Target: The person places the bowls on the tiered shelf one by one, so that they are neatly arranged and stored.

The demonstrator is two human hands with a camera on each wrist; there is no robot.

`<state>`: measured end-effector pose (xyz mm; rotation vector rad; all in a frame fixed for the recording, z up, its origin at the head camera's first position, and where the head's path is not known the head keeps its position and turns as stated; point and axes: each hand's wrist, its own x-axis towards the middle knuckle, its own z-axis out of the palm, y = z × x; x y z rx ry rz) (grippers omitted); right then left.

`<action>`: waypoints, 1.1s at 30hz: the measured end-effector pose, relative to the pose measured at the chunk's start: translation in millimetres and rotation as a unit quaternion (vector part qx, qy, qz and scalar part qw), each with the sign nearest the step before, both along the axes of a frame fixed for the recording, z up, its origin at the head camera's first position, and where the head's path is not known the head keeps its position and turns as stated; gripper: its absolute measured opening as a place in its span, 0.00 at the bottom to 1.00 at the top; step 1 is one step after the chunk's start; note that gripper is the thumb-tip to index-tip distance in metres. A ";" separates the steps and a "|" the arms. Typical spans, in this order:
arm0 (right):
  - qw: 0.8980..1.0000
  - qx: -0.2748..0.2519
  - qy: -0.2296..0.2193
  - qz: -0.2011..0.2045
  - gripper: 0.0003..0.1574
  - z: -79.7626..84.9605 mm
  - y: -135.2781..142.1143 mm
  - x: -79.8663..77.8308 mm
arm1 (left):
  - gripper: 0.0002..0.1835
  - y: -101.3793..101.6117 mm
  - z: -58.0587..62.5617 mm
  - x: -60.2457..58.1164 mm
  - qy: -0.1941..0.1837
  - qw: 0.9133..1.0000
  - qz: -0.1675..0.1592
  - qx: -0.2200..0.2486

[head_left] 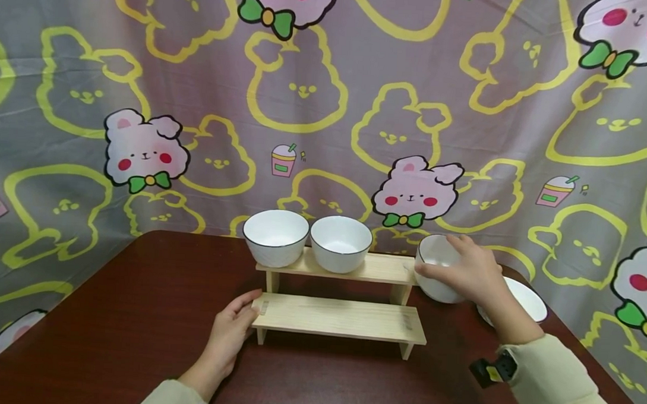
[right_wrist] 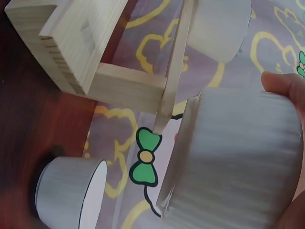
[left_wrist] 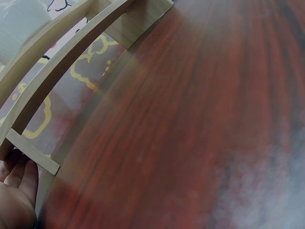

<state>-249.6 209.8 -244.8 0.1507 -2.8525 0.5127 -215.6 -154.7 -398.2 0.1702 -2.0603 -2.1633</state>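
My right hand point(head_left: 473, 269) grips a white bowl point(head_left: 433, 289) with a thin dark rim, thumb and fingers spread around it. That bowl is beside the right end of the upper tier of a two-tier wooden shelf point(head_left: 341, 315); the right wrist view shows the held bowl point(right_wrist: 248, 157) up close. My left hand point(head_left: 228, 332) holds the left end of the lower tier; in the left wrist view its fingers point(left_wrist: 28, 181) are by the shelf's leg. Two similar bowls, a left one point(head_left: 276, 248) and a right one point(head_left: 340, 253), stand side by side on the upper tier.
Another white bowl point(head_left: 526, 301) is on the dark reddish-brown table point(head_left: 127, 314) at the right, partly hidden by my right wrist. A patterned cloth point(head_left: 314, 148) with cartoon animals hangs behind the table. The lower tier carries no bowls.
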 end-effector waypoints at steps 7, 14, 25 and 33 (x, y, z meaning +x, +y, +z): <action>1.000 -0.012 0.003 0.021 0.63 3.8 -10.8 -7.4 | 0.22 -0.9 1.0 -0.7 0.001 1.000 0.003 0.001; 0.999 -0.032 0.001 0.041 0.61 5.4 -19.0 -16.1 | 0.22 -0.8 0.9 -0.6 -0.001 1.000 0.002 -0.001; 0.999 -0.023 0.000 0.049 0.58 5.7 -35.3 -25.9 | 0.22 -0.7 -1.5 -0.1 -0.004 1.000 0.004 -0.002; 0.997 -0.044 -0.010 0.068 0.56 6.3 -42.1 -33.2 | 0.22 -1.1 -2.2 -0.6 -0.005 1.000 0.001 0.000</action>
